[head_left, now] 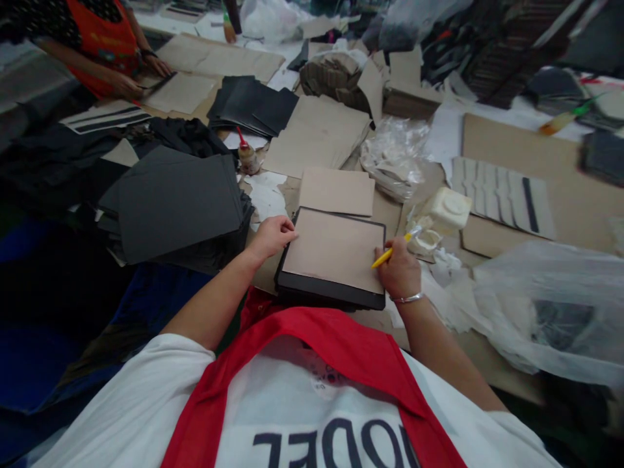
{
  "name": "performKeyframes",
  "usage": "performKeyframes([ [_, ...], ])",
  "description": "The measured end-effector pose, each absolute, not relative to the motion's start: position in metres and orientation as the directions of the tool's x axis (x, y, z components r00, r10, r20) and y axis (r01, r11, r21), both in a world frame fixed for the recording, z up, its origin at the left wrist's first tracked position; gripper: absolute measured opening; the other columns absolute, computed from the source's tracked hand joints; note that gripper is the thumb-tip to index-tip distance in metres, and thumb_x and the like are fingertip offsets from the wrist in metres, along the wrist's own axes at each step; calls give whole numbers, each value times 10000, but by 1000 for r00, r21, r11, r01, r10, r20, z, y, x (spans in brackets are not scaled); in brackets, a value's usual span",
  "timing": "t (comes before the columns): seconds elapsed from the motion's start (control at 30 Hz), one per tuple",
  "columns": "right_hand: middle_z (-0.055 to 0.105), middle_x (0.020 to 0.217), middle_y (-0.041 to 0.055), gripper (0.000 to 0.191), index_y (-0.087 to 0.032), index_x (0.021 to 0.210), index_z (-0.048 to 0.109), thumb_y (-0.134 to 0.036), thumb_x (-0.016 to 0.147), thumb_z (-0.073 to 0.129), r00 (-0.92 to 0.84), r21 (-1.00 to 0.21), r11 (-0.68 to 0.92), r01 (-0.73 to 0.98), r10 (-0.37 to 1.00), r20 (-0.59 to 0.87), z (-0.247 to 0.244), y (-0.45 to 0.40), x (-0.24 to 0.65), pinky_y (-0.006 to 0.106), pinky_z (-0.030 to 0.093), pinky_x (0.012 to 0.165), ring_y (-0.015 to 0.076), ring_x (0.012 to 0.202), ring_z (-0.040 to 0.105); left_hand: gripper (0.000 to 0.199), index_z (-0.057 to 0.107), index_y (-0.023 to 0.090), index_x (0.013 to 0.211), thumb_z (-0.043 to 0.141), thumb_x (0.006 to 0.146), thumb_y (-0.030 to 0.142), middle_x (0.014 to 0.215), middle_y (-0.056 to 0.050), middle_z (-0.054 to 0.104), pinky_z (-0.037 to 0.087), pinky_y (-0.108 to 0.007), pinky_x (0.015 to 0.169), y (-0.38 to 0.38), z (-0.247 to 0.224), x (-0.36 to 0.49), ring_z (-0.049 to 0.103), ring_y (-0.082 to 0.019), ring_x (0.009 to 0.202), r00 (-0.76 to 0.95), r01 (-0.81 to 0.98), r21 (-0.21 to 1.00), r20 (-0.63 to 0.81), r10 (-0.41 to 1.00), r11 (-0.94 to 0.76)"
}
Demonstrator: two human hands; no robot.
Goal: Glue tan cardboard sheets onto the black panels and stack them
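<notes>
The white shirt and the red apron of the wearer sit closest to my lens, filling the bottom of my feed. Past them I have a crowded table. A clear plastic bag sprawls on the right, and a co-worker in an orange apron stands at the far left, both hands at a sheet. On my left is a thick black stack, its sheets fanned unevenly; farther off, in the middle, lies a spread of tan sheets.

Right in front of the apron I see a black pile, and the tan board lies flat on top, leaving a dark margin along its near edge. A smaller tan piece lies just beyond. My left hand is at the board's upper left edge, fingers bunched; I can't tell whether they pinch it. A white tub stands beyond my right hand, which is at the board's right edge with its fingers closed around a yellow brush, bristles angled toward the tub. The smallest thing I pick out is a red-tipped bottle beside the black stack.
</notes>
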State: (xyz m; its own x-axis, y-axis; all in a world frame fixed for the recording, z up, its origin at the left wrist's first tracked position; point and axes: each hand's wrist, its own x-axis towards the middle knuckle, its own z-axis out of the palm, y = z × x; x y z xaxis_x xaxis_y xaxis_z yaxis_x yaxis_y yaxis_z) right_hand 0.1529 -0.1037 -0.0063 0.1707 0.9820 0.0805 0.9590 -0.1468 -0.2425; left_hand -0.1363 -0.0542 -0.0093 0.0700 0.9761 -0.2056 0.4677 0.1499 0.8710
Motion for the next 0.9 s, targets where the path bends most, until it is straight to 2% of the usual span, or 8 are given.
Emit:
performKeyframes([
  [0.13,578,738,59,220,-164,1016,510,-333,889,449,152,-218,-143,965,988,25,-6,-107,149,255,293,557,159,612,508,249,593,148,764,640,649,364,615,9,579,425,-210,503,-57,-5,-135,530,-116,542,57,551,821,-217,974,151],
  [0.23,610,794,84,237,-164,1046,498,-339,902,430,113,-168,-111,979,994,2,-3,-106,154,261,332,588,184,676,553,262,607,160,807,630,676,386,678,-13,614,459,-242,587,-57,0,-137,566,-151,620,61,714,695,-188,980,89],
  [0.33,628,849,110,308,-150,1060,486,-392,869,494,117,-166,-104,981,991,66,11,-105,164,279,371,622,216,738,577,369,598,164,1011,629,710,375,943,-87,635,466,-336,797,-63,13,-130,591,-239,884,101,878,464,52,994,-113],
  [0.43,636,894,113,295,-148,1051,484,-387,879,478,66,-288,-6,958,978,198,21,-98,164,307,419,699,224,805,592,449,514,156,1210,557,790,311,1223,-146,543,381,-412,975,-71,22,-105,489,-286,1148,271,881,329,236,933,-339],
  [0.53,630,1041,128,210,-161,1065,478,-274,891,445,-168,-395,283,874,939,300,14,-85,147,338,442,831,215,958,585,460,485,143,1279,480,853,315,1370,-149,460,292,-422,1069,-70,14,-72,387,-273,1283,473,801,311,193,860,-511],
  [0.67,582,1210,156,175,-165,1018,509,-140,855,450,-464,-387,560,733,827,318,-14,-69,124,400,409,969,220,1165,504,599,392,175,1381,435,869,484,1475,-120,342,158,-477,1127,-64,-10,-55,268,-271,1373,554,792,291,25,832,-537],
  [0.8,578,1233,157,139,-158,987,530,-174,851,505,-496,-413,577,705,817,295,-21,-67,133,425,409,987,236,1219,475,681,374,152,1396,427,851,558,1499,-138,281,121,-467,1139,-73,-17,-69,225,-281,1391,503,830,248,54,863,-499],
  [0.9,649,1077,139,230,-158,1001,545,-314,835,576,-379,-467,463,754,886,266,2,-72,152,394,481,870,243,1046,597,608,449,139,1342,447,862,513,1458,-158,359,187,-451,1125,-86,-15,-80,304,-288,1355,491,832,239,104,865,-501],
])
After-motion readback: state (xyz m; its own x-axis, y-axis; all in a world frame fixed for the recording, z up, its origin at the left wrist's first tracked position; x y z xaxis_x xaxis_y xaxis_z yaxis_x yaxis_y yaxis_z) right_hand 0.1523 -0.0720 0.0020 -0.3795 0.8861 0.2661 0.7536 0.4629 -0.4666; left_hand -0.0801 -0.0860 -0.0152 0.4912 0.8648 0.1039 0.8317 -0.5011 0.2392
